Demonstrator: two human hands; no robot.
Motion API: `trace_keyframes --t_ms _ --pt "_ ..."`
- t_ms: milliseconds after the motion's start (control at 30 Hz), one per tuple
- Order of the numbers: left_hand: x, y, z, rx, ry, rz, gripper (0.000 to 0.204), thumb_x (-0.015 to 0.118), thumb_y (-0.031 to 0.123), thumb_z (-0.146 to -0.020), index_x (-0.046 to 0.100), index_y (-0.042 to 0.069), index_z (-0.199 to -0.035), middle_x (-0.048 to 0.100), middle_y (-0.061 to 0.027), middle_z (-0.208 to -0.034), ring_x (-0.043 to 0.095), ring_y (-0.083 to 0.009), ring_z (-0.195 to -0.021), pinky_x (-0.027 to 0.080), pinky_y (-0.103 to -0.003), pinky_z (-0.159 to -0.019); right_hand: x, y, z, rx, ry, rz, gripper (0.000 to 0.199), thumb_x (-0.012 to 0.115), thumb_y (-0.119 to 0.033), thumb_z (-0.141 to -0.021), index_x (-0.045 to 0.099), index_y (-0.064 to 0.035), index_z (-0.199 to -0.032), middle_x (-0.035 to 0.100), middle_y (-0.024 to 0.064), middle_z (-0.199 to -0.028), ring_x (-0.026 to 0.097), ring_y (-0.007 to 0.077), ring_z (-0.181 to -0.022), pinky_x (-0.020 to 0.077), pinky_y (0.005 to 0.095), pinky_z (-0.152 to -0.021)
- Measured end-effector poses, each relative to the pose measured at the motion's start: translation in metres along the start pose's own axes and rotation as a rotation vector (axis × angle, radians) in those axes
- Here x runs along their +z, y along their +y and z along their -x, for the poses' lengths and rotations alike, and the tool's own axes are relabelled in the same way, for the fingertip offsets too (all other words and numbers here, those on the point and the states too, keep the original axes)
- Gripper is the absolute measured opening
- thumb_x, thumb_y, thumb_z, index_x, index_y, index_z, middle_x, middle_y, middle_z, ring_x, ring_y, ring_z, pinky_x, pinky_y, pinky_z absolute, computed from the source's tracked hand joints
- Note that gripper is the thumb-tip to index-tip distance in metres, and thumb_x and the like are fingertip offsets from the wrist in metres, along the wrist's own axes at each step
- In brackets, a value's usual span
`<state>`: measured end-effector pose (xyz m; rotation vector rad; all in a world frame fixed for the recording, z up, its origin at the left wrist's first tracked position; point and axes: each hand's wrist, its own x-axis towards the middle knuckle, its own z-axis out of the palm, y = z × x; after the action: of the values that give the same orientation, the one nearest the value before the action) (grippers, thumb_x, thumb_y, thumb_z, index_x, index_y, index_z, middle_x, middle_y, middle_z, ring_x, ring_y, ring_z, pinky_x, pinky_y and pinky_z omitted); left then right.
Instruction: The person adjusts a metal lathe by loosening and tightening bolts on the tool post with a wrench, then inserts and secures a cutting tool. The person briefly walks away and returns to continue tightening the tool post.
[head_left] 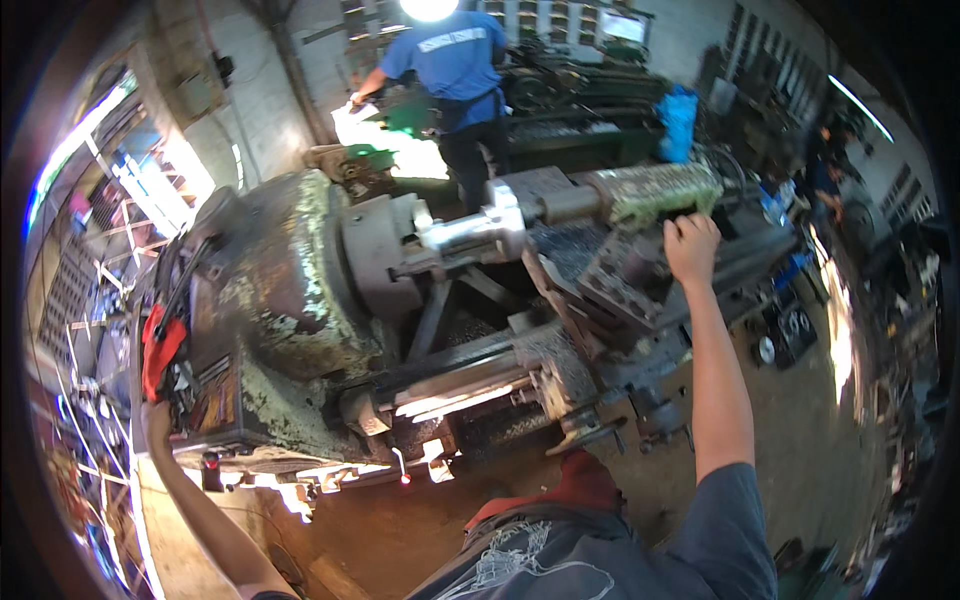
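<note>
A large worn metal lathe (270, 270) stands before me, its green paint flaking. Its grey chuck (375, 255) is on the left, with a shiny metal workpiece (465, 230) running from it toward the tailstock (655, 193). My right hand (692, 245) is closed in a fist against the tailstock's near side; whatever lies inside the fingers is hidden. Far to the left, my left hand (157, 418) reaches the headstock's end, just below a bunched red cloth (162, 350). Its fingers are too small and hidden to read. Below my right hand sits the tool post (640, 262).
A handwheel (588, 437) projects from the carriage toward my legs. Behind the lathe, a person in a blue shirt (455, 60) faces another machine (570, 95). A blue plastic bag (677, 122) hangs at the back right. Metal racks (100, 400) line the left side.
</note>
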<state>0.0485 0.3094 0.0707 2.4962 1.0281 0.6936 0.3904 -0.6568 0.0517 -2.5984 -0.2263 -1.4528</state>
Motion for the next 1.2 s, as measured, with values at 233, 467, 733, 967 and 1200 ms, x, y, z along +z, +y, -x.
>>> trace_keyframes --t_ms 233,467,733,967,1200 --pt "-0.054 0.004 0.012 -0.339 -0.121 0.392 0.018 0.051 0.021 -0.092 0.057 0.009 -0.080 0.047 0.0005 -0.057 0.040 -0.0110 -0.039 0.030 -0.028 -0.035 -0.005 -0.002 0.008 0.134 -0.132 -0.032 0.026 0.063 -0.029 -0.090 0.069 -0.0052 -0.081 0.060 0.0107 -0.098 0.051 0.0333 -0.112 0.0340 0.0602 -0.100" --pt "-0.087 0.062 0.107 -0.358 0.122 0.657 0.017 0.054 0.025 -0.097 0.061 0.011 -0.091 0.039 0.0059 -0.056 0.032 -0.0029 -0.041 0.023 -0.020 -0.034 -0.021 0.004 0.005 0.015 -0.082 -0.192 0.026 0.065 -0.026 -0.091 0.064 -0.0041 -0.078 0.059 0.0107 -0.089 0.053 0.0337 -0.101 0.0390 0.0479 -0.090" --pt "-0.043 0.180 0.266 -0.181 0.599 0.512 0.029 0.052 0.009 -0.089 0.063 0.001 -0.115 0.052 0.0003 -0.068 0.046 -0.0082 -0.053 0.037 -0.027 -0.048 -0.028 0.015 0.002 -0.177 -0.085 -0.235 0.022 0.061 -0.025 -0.094 0.067 -0.0041 -0.090 0.062 0.0145 -0.094 0.055 0.0372 -0.097 0.0416 0.0497 -0.087" --pt "-0.049 0.264 0.334 -0.232 0.659 0.859 0.020 0.051 0.010 -0.100 0.063 -0.002 -0.112 0.056 -0.0028 -0.069 0.046 -0.0070 -0.057 0.036 -0.023 -0.052 -0.012 0.022 0.012 -0.184 -0.102 -0.186 0.029 0.054 -0.030 -0.101 0.063 -0.0040 -0.094 0.058 0.0112 -0.100 0.051 0.0326 -0.106 0.0378 0.0480 -0.094" --pt "-0.048 0.231 0.294 -0.288 0.483 0.757 0.019 0.047 0.006 -0.099 0.061 0.005 -0.112 0.056 -0.0009 -0.069 0.050 -0.0092 -0.057 0.038 -0.025 -0.052 -0.006 0.027 0.016 -0.166 -0.139 -0.183 0.029 0.052 -0.027 -0.102 0.062 -0.0001 -0.099 0.056 0.0139 -0.103 0.050 0.0333 -0.107 0.0384 0.0491 -0.096"
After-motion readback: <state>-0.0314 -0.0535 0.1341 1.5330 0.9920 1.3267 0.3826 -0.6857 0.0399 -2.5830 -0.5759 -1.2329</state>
